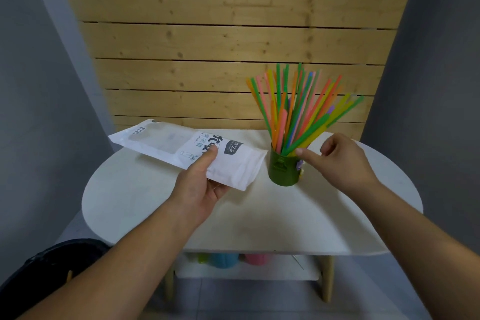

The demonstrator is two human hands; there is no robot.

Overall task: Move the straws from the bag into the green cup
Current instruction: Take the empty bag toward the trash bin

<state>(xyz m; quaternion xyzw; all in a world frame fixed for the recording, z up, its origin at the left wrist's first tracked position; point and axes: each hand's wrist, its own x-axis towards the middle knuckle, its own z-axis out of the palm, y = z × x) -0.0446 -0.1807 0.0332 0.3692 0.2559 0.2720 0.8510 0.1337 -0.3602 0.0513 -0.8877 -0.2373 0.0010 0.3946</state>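
Straws of many colours stand fanned out in the green cup on the white table. At 3 o'clock from the cup, the right hand has loosely bent fingers and holds nothing, with one fingertip by the lowest straws. At 9 o'clock, the left hand holds the white bag.

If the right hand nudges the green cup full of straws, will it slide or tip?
Likely top-heavy: the straws stand far taller than the green cup and fan toward the right, so a push near the rim may tip it. It looks light, so a low push would probably slide it on the smooth table.
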